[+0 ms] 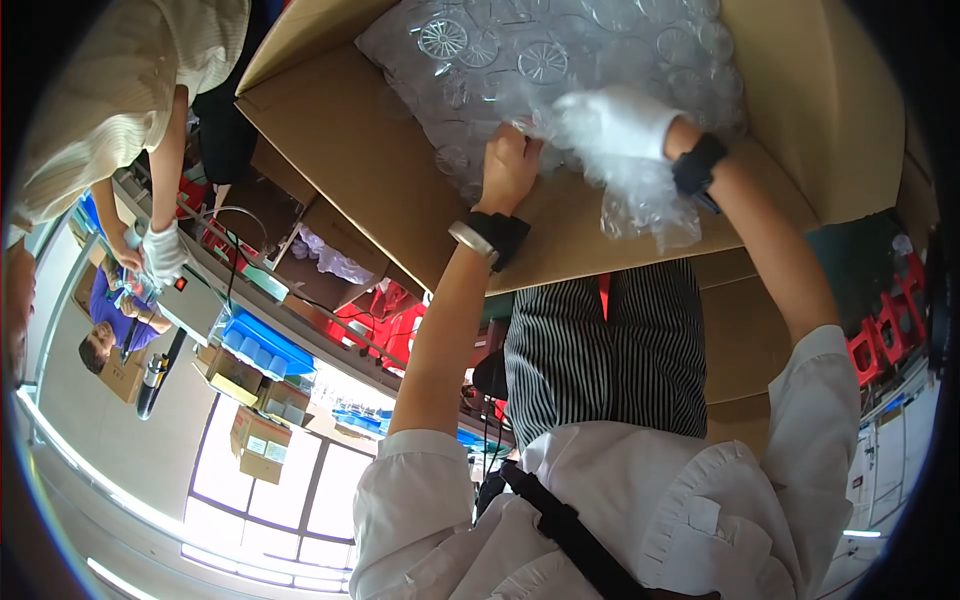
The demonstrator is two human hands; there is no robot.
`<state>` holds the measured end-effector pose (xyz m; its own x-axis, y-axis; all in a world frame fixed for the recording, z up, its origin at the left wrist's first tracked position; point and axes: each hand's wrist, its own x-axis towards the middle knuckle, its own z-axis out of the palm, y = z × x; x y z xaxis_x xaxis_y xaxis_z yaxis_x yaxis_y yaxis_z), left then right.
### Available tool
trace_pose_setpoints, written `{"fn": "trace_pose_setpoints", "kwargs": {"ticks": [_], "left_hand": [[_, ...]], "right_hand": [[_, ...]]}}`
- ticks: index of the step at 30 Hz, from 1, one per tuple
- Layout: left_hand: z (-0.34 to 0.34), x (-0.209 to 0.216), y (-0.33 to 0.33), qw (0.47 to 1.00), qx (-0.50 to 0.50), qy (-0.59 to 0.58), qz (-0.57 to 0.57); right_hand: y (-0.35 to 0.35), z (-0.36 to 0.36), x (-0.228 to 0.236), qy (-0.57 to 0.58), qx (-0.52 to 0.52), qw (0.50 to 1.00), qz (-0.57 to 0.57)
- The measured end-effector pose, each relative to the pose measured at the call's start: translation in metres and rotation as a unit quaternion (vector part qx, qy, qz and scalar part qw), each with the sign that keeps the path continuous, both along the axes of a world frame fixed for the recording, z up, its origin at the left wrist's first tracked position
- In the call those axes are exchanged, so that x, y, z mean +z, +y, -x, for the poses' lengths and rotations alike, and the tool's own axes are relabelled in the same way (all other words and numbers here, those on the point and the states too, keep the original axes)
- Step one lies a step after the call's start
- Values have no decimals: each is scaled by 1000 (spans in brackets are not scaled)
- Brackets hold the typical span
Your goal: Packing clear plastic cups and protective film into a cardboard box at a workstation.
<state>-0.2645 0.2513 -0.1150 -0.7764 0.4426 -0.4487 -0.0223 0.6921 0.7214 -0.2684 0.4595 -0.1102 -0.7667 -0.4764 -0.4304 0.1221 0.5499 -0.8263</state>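
- Clear plastic bag [560, 70] of small transparent wheel-shaped parts: lies inside the open cardboard box [400, 170] at the upper centre of the frame, its loose film trailing over the box's near wall.
- Handling, as a judgement: gather the film close to the load and support it from both sides, so that the thin plastic neither tears nor spills.
- Left hand [508, 165], bare: fingers curled shut on the bag's edge, forearm rising from lower centre.
- Right hand [615, 122], white-gloved: fingers closed on bunched film, wrist bent left.
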Motion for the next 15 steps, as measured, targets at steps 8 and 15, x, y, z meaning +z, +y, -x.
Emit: {"fn": "trace_pose_setpoints", "kwargs": {"ticks": [8,15], "left_hand": [[24,13,-25,984,-59,-165,-37],[4,-69,-15,973,83,-214,-23]], "right_hand": [[-49,-27,-1,-138,102,982,76],[-30,-31,51,-87,159,970,160]]}}
